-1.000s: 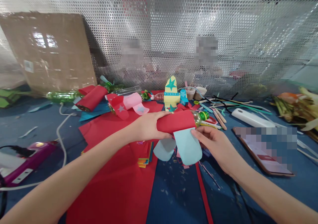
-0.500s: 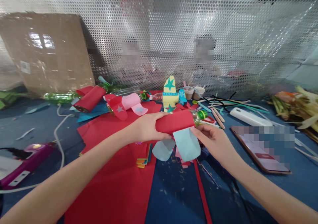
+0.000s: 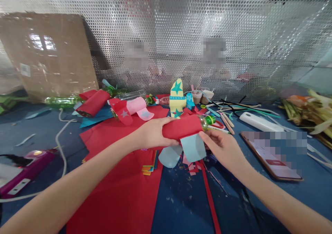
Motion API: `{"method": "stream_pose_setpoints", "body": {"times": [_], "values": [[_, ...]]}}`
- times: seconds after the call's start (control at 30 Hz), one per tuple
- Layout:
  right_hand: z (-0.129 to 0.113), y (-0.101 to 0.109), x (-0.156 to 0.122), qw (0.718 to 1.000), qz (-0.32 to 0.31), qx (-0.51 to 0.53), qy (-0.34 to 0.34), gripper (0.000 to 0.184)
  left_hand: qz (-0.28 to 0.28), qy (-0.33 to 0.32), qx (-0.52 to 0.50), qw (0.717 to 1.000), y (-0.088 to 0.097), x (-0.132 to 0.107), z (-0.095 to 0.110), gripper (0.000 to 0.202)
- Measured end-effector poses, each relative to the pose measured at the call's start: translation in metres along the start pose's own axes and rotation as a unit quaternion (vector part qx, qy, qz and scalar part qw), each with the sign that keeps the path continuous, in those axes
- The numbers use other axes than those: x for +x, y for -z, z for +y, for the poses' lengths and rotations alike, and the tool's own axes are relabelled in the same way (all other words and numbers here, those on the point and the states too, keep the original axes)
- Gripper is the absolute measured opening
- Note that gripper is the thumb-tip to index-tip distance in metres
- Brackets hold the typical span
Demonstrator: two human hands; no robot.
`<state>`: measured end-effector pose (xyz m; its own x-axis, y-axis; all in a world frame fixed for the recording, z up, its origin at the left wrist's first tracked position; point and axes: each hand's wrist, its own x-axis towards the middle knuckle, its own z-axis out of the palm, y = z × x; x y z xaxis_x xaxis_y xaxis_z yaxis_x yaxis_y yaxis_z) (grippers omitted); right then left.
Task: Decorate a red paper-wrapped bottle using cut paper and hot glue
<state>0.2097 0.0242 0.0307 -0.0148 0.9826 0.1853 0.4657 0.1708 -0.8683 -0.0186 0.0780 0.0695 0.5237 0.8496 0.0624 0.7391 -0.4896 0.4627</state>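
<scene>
L hand (image 3: pixel 151 133) grips a red-wrapped bottle (image 3: pixel 183 127) held sideways btwn both hands, & R hand (image 3: pixel 221 144) pinches the top corner of blue paper (image 3: pixel 194 149) beside its thumb; prob. best to steady bottle w/ L, press paper's edge flat w/ R.

The light is soft and moderately bright. The perforated screen (image 3: pixel 176 19) shows glare, and the taped cardboard (image 3: pixel 59 68) reflects two window-like patches. Below the left hand (image 3: pixel 151 133) and the right hand (image 3: pixel 221 146), the counter (image 3: pixel 181 206) is darker. Side edges look stretched and blurred; coarse pixels cover part of the phone (image 3: pixel 272 161).
</scene>
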Motion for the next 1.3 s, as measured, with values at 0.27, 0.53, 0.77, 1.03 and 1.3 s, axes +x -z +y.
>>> {"method": "stream_pose_setpoints", "body": {"times": [0.27,0.53,0.77,1.03,1.3], "values": [[-0.007,0.001,0.0,0.996,0.026,-0.09,-0.003,0.043,0.013,-0.017,-0.021,1.0,-0.003,-0.003,0.005,0.082],[-0.003,0.002,0.001,0.994,0.025,-0.11,0.003,0.041,0.022,-0.012,0.001,1.0,-0.003,-0.005,0.007,0.082],[-0.004,0.004,0.002,0.992,0.018,-0.118,0.029,0.039,0.012,0.001,0.002,1.0,-0.002,-0.004,0.006,0.083],[-0.002,0.023,0.007,0.993,0.073,-0.093,0.014,0.032,0.003,0.109,-0.157,0.982,0.014,0.006,-0.015,0.088],[-0.007,0.015,0.005,0.999,-0.04,-0.011,0.0,0.025,-0.019,0.182,-0.521,0.834,0.001,0.012,-0.02,0.048]]}}
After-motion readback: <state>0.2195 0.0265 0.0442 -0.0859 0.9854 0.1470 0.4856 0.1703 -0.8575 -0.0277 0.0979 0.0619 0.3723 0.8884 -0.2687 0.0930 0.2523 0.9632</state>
